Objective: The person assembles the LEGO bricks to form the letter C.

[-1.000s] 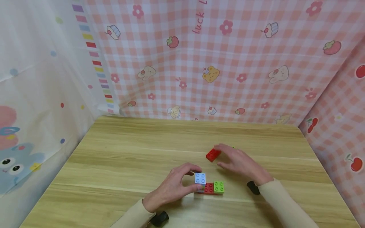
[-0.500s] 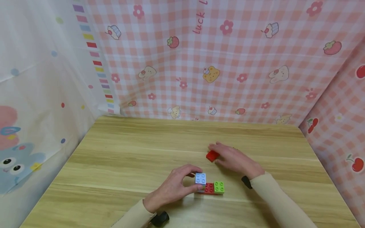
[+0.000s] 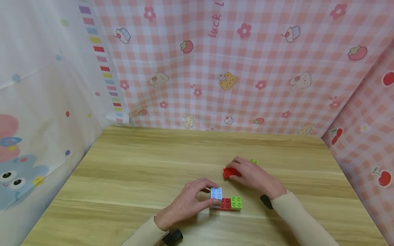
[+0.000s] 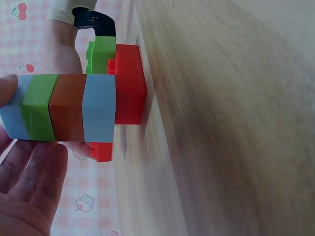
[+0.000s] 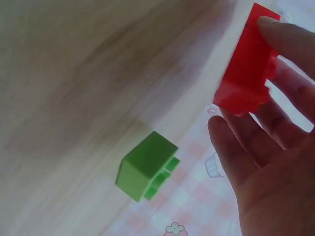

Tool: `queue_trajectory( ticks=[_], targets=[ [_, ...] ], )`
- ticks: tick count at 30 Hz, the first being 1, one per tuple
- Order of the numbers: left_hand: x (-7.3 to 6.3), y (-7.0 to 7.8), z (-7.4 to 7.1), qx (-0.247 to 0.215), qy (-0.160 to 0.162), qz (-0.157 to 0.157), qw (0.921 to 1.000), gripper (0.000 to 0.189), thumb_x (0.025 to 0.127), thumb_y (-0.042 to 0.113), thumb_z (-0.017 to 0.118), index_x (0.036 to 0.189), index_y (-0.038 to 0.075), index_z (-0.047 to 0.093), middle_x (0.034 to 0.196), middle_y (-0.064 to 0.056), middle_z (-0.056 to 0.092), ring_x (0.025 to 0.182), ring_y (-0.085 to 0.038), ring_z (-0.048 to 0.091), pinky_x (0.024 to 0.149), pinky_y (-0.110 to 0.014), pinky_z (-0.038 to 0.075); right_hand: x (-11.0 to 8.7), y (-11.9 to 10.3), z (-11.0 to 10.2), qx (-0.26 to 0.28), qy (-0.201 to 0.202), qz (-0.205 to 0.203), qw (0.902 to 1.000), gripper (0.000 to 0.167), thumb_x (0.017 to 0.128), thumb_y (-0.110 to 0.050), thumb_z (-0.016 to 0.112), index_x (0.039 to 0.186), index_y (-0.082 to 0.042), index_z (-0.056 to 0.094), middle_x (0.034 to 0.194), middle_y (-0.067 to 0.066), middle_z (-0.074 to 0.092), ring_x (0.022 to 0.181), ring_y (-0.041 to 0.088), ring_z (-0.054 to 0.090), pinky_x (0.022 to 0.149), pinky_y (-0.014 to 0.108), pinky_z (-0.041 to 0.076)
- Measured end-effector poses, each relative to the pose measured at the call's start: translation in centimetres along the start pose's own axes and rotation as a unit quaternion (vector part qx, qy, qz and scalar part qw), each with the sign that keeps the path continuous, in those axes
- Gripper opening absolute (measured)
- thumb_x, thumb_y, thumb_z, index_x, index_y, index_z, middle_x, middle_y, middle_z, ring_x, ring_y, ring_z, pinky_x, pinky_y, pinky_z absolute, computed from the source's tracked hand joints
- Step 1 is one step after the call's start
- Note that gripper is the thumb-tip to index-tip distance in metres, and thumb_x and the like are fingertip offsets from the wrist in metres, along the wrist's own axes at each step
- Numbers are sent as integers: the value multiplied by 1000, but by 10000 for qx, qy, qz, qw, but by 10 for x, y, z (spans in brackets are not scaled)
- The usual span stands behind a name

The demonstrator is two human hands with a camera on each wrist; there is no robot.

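My left hand [image 3: 189,201] pinches the top of a stack of small building bricks between thumb and fingers. In the left wrist view this stack [image 4: 66,108] shows blue, green, brown and blue layers, and stands on one end of a long red brick [image 4: 130,86]. A lime green brick [image 3: 236,202] sits on that red brick's other end. Farther back, my right hand [image 3: 253,176] grips another red brick [image 3: 227,173] with thumb and fingers; the right wrist view shows this red brick [image 5: 246,66] close over the table, its studs toward the palm.
A loose green brick [image 5: 147,164] lies on the wooden table [image 3: 138,164] just behind my right hand, partly hidden in the head view. A pink checked cloth [image 3: 200,68] hangs behind the table, with more printed cloth at both sides.
My right hand has closed around the red brick from above, and the brick has turned and shifted slightly nearer. The loose green brick shows more now. The left hand has stayed on the stack.
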State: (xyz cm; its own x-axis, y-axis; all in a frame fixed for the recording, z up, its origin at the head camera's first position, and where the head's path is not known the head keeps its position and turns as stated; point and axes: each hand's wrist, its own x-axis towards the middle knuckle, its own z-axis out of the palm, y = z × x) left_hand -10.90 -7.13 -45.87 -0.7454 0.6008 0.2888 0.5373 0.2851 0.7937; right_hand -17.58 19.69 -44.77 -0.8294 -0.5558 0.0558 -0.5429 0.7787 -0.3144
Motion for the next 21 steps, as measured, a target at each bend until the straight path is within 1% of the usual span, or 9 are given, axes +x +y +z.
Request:
queue_trajectory(
  ticks=[3, 7, 15, 21],
  targets=[
    [-1, -1, 1, -17, 10, -21, 10000, 33, 96, 26, 77, 124, 13, 67, 118, 2, 69, 104, -10, 67, 94, -32, 57, -5, -5, -3, 151, 117, 93, 9998, 36, 96, -26, 77, 128, -12, 70, 119, 0, 62, 98, 11, 59, 87, 34, 57],
    [-1, -2, 1, -32, 34, 25, 10000, 33, 95, 26, 78, 124, 13, 67, 118, 2, 69, 104, -10, 67, 94, -31, 57, -12, -9, -8, 353, 320, 139, 9988, 38, 96, -23, 77, 131, -12, 69, 118, -1, 58, 96, 11, 57, 85, 33, 56],
    [0, -2, 1, -26, 98, 144, 9998, 35, 93, 25, 79, 123, 11, 67, 118, -1, 70, 104, -11, 68, 95, -30, 57, -24, -15, -13, 428, 800, -57, 9959, 39, 93, -18, 79, 130, -11, 68, 118, 3, 56, 96, 16, 57, 82, 34, 58],
    [-1, -2, 0, -68, 116, 149, 9998, 35, 93, 25, 80, 123, 11, 67, 117, -1, 70, 104, -10, 68, 94, -30, 57, -30, -20, -13, 486, 1142, -207, 9921, 39, 92, -17, 80, 129, -10, 69, 116, 3, 57, 91, 13, 57, 75, 28, 57]
  ],
)
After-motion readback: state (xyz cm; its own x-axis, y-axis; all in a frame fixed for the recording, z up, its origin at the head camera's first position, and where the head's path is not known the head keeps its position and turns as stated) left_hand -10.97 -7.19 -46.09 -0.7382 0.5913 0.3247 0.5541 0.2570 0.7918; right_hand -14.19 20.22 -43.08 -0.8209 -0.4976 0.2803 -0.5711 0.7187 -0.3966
